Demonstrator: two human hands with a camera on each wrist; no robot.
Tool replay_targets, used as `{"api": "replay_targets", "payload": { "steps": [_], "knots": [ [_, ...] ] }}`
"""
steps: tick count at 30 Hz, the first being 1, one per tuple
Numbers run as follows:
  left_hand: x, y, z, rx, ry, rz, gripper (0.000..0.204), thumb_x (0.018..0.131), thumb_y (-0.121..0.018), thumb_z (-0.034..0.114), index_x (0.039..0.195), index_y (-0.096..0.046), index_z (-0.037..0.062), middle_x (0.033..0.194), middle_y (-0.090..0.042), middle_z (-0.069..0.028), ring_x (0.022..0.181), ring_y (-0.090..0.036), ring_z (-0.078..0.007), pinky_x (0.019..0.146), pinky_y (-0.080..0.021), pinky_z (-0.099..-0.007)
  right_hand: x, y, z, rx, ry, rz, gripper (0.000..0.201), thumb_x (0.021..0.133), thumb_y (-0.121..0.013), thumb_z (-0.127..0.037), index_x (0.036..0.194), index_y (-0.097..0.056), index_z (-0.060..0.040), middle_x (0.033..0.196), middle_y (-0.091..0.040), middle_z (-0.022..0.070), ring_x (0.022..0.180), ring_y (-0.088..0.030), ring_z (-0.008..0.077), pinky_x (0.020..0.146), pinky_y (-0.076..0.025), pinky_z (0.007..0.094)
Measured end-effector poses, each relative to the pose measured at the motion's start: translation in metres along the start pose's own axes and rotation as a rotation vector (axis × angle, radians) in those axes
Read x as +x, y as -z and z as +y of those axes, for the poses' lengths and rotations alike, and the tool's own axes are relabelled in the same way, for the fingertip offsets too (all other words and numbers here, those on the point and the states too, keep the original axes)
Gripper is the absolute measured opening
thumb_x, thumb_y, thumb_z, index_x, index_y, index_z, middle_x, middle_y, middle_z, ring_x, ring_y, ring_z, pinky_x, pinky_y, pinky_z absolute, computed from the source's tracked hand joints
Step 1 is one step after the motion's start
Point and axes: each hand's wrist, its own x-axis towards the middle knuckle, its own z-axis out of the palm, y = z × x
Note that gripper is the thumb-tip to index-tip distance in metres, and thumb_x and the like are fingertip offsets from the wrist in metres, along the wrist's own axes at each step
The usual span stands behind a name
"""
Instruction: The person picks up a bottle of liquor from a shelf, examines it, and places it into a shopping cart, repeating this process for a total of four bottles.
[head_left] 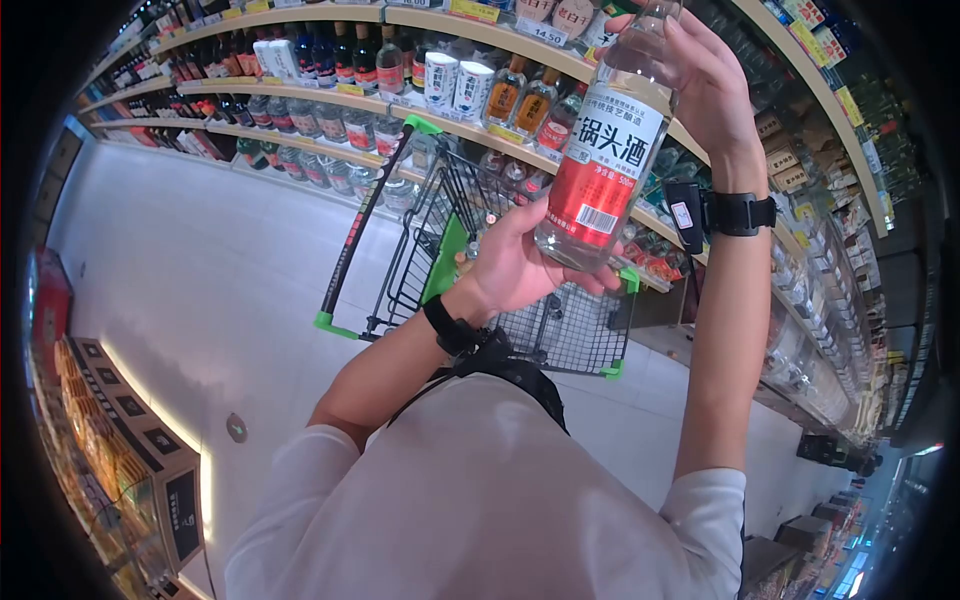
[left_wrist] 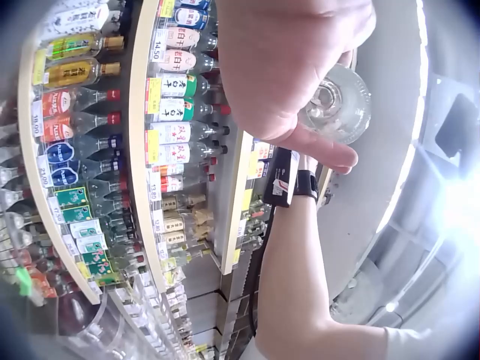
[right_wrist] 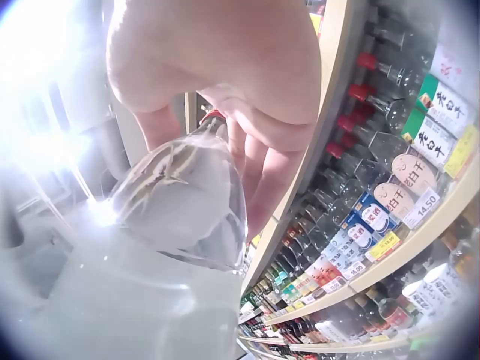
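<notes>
A clear glass bottle (head_left: pixel 610 140) with a white and red label is held up tilted in the head view, its neck toward the top. The right hand (head_left: pixel 708 85) grips it around the neck; in the right wrist view that hand (right_wrist: pixel 217 67) curls its fingers by the red cap (right_wrist: pixel 213 116). Under the base lies the left hand (head_left: pixel 520 262), palm up with fingers extended, supporting the bottle. From the left wrist, the round glass base (left_wrist: pixel 341 105) shows beside the left hand (left_wrist: pixel 296 67).
A shopping cart (head_left: pixel 440 250) with green corners stands beyond the body. Curved shelves (head_left: pixel 450 122) of bottles with price tags run across the top and right. A lit display counter (head_left: pixel 140 430) is at lower left.
</notes>
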Motion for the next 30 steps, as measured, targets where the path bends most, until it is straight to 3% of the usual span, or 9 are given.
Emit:
{"api": "replay_targets", "payload": {
  "steps": [5,8,11,12,16,20,26,29,30],
  "knots": [
    [-0.005,-0.002,0.001,-0.035,0.033,-0.017,0.076,0.096,-0.033,0.057,0.145,-0.038,-0.0014,0.118,-0.060,-0.0276,0.088,-0.069,-0.0413,0.079,-0.057,-0.0482,0.001,-0.005,-0.004,0.085,-0.005,-0.058,0.038,0.095,-0.063,-0.021,0.125,-0.055,0.0006,0.107,-0.069,0.0155,0.096,-0.069,0.0231,0.087,-0.057,0.0364],
    [-0.007,0.004,0.009,-0.095,0.078,-0.169,0.072,0.099,-0.029,0.053,0.146,-0.036,-0.0011,0.124,-0.058,-0.0273,0.100,-0.066,-0.0414,0.089,-0.053,-0.0505,0.000,-0.005,-0.006,-0.011,-0.027,0.049,0.035,0.095,-0.065,-0.023,0.120,-0.058,0.0009,0.101,-0.070,0.0115,0.092,-0.068,0.0169,0.079,-0.056,0.0299],
    [-0.004,-0.024,0.026,0.088,-0.020,0.151,0.066,0.103,-0.023,0.049,0.147,-0.035,0.0006,0.132,-0.054,-0.0262,0.115,-0.060,-0.0416,0.098,-0.048,-0.0516,0.000,0.005,-0.006,-0.269,0.029,0.171,0.039,0.100,-0.053,-0.024,0.131,-0.050,0.0004,0.119,-0.063,0.0111,0.115,-0.063,0.0223,0.091,-0.056,0.0381],
    [-0.004,-0.017,0.029,0.092,-0.092,0.071,0.056,0.106,-0.027,0.039,0.149,-0.030,0.0032,0.141,-0.047,-0.0227,0.127,-0.052,-0.0387,0.104,-0.044,-0.0518,-0.003,0.000,-0.011,-0.314,0.066,0.164,0.036,0.096,-0.063,-0.023,0.122,-0.054,-0.0005,0.106,-0.065,0.0063,0.107,-0.066,0.0188,0.082,-0.057,0.0319],
    [0.002,-0.009,0.024,0.578,-0.398,0.199,0.059,0.103,-0.051,0.026,0.150,-0.024,0.0031,0.133,-0.051,-0.0158,0.110,-0.059,-0.0272,0.093,-0.049,-0.0409,-0.007,-0.019,-0.012,-0.584,0.146,0.332,0.033,0.091,-0.073,-0.025,0.108,-0.057,-0.0017,0.092,-0.066,0.0020,0.084,-0.067,0.0118,0.073,-0.053,0.0248],
    [0.008,-0.009,0.025,0.494,-0.309,0.230,0.058,0.103,-0.051,0.030,0.149,-0.027,0.0037,0.128,-0.054,-0.0167,0.101,-0.062,-0.0258,0.079,-0.052,-0.0370,-0.011,-0.037,-0.021,-1.010,0.121,0.402,0.035,0.092,-0.071,-0.027,0.111,-0.059,0.0004,0.097,-0.066,0.0044,0.087,-0.065,0.0121,0.077,-0.053,0.0271],
    [0.003,0.000,0.022,0.024,0.087,0.091,0.085,0.097,-0.023,0.071,0.137,-0.048,0.0007,0.099,-0.065,-0.0218,0.060,-0.062,-0.0262,0.047,-0.047,-0.0327,-0.019,-0.016,-0.017,-0.142,0.109,0.060,0.038,0.096,-0.062,-0.025,0.124,-0.056,-0.0006,0.111,-0.067,0.0159,0.098,-0.068,0.0217,0.093,-0.053,0.0438],
    [0.008,0.013,0.020,-0.191,0.205,-0.104,0.085,0.096,-0.024,0.072,0.138,-0.046,0.0002,0.096,-0.065,-0.0223,0.055,-0.061,-0.0279,0.041,-0.045,-0.0328,-0.021,-0.015,-0.018,-0.133,0.082,0.036,0.040,0.096,-0.063,-0.022,0.126,-0.052,0.0007,0.108,-0.068,0.0171,0.099,-0.070,0.0253,0.086,-0.058,0.0426],
    [0.011,0.013,0.023,-0.202,0.233,-0.192,0.086,0.096,-0.023,0.072,0.139,-0.045,0.0007,0.105,-0.064,-0.0233,0.072,-0.067,-0.0308,0.054,-0.054,-0.0373,-0.020,-0.015,-0.019,-0.188,0.074,0.071,0.040,0.095,-0.065,-0.021,0.125,-0.052,0.0011,0.106,-0.069,0.0163,0.096,-0.070,0.0245,0.083,-0.059,0.0406]
  ]
}}
